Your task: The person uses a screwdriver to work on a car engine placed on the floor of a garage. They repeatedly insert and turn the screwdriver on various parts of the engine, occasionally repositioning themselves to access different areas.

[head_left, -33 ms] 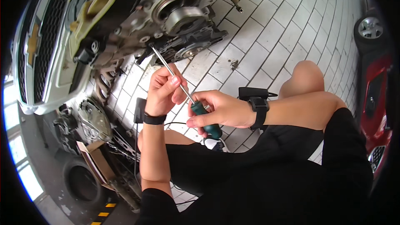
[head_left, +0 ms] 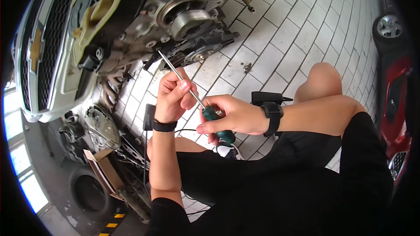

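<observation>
Surroundings at left have shifted slightly rightward in view, both hands' hold unchanged. From left, a white car front (head_left: pixel 63 91), a tyre (head_left: pixel 82 175), a cardboard box (head_left: pixel 108 172) and an exposed engine (head_left: pixel 142 30) crowd that side; the left hand (head_left: pixel 174 92) pinches the shaft of a slanting screwdriver (head_left: pixel 211 114), the right hand (head_left: pixel 241 116) has its fingers curled about the green handle, and a red car (head_left: pixel 396 100) stands far right. Tip contact with the dark engine parts cannot be determined, some right fingers are partly hidden, and the view's rim cuts off both cars.
</observation>
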A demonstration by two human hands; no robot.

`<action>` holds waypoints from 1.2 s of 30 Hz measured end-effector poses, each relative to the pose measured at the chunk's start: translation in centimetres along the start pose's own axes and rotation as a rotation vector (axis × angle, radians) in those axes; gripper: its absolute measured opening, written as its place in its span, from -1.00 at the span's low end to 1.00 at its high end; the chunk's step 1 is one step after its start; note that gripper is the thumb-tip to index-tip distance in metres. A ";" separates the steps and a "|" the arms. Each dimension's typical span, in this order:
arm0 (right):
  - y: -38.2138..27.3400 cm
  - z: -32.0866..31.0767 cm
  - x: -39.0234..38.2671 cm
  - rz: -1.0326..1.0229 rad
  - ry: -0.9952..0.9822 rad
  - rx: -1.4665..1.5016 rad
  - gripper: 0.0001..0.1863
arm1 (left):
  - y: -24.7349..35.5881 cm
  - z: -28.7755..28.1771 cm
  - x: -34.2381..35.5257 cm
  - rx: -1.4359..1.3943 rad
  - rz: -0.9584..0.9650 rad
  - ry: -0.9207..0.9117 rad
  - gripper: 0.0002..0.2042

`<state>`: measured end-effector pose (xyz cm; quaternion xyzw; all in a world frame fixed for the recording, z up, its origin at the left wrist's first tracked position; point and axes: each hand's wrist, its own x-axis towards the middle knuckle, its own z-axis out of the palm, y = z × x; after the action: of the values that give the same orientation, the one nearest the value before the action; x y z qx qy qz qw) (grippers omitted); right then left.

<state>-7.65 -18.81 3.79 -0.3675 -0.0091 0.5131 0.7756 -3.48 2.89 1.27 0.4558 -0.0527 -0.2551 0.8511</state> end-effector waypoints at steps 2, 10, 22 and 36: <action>-0.2 0.0 -0.4 -0.009 0.028 -0.034 -0.73 | -0.3 0.5 0.2 -0.017 0.035 0.028 -0.76; 0.2 -1.0 -0.3 -0.156 0.059 -0.307 -0.69 | -0.4 2.0 0.1 -0.043 0.141 0.132 -0.78; -1.1 -0.2 -0.6 -0.095 -0.155 -0.030 -0.65 | 0.1 0.0 0.1 -0.063 0.067 -0.132 -0.72; -2.0 1.4 -0.6 -0.083 -0.069 -0.204 -0.61 | -0.1 2.2 -0.8 -0.047 0.141 0.084 -0.69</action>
<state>-6.88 -18.94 6.21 -0.4258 -0.1032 0.4892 0.7542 -4.93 1.64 2.56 0.4410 -0.0428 -0.1762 0.8790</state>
